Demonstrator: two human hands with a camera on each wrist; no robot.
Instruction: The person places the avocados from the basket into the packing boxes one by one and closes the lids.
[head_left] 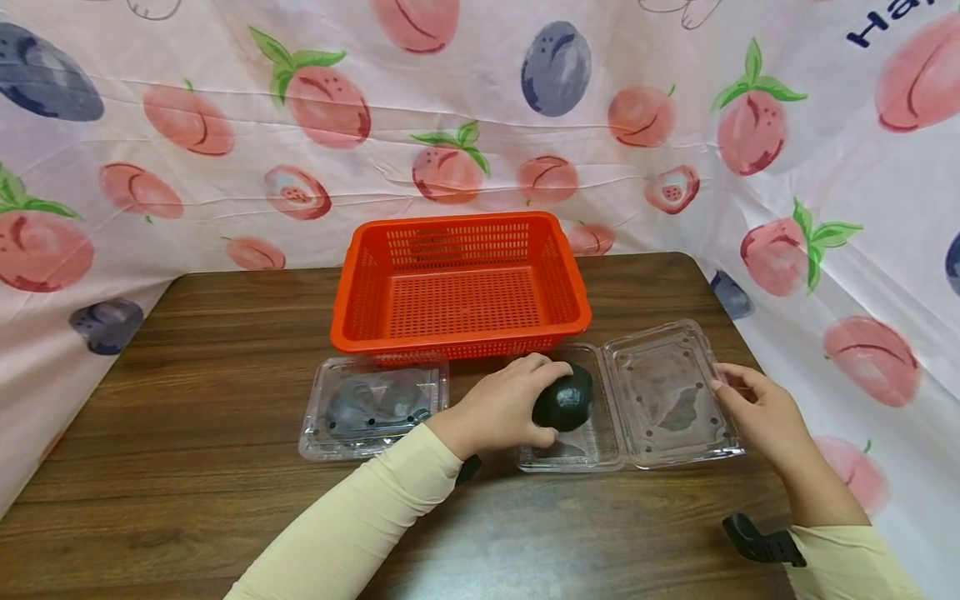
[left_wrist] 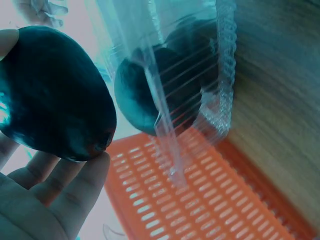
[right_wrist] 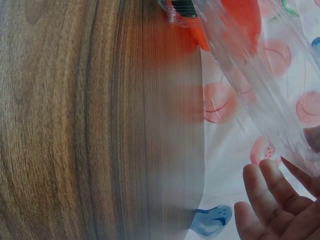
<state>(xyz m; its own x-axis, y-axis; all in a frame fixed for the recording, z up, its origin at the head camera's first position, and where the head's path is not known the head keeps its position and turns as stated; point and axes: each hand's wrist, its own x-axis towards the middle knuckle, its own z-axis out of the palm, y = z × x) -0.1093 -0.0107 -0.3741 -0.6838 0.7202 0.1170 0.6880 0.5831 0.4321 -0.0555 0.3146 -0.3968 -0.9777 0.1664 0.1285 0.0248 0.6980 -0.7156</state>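
Observation:
My left hand (head_left: 510,402) grips a dark green avocado (head_left: 567,403) over the base (head_left: 602,446) of an open clear plastic clamshell box. In the left wrist view, my thumb and fingers curl round the avocado (left_wrist: 55,95), whose stem end faces the camera. My right hand (head_left: 765,410) pinches the outer edge of the box's lid (head_left: 663,387) between thumb and fingers; the lid lies folded out to the right. Left of my left hand stands a closed clear clamshell box (head_left: 318,417) with dark rounded fruits inside, partly hidden by glare and my forearm.
Behind the boxes an orange-red perforated plastic basket (head_left: 465,337) stands on the brown wooden table (head_left: 187,467). A fruit-printed cloth (head_left: 480,108) hangs along the back and sides of the table.

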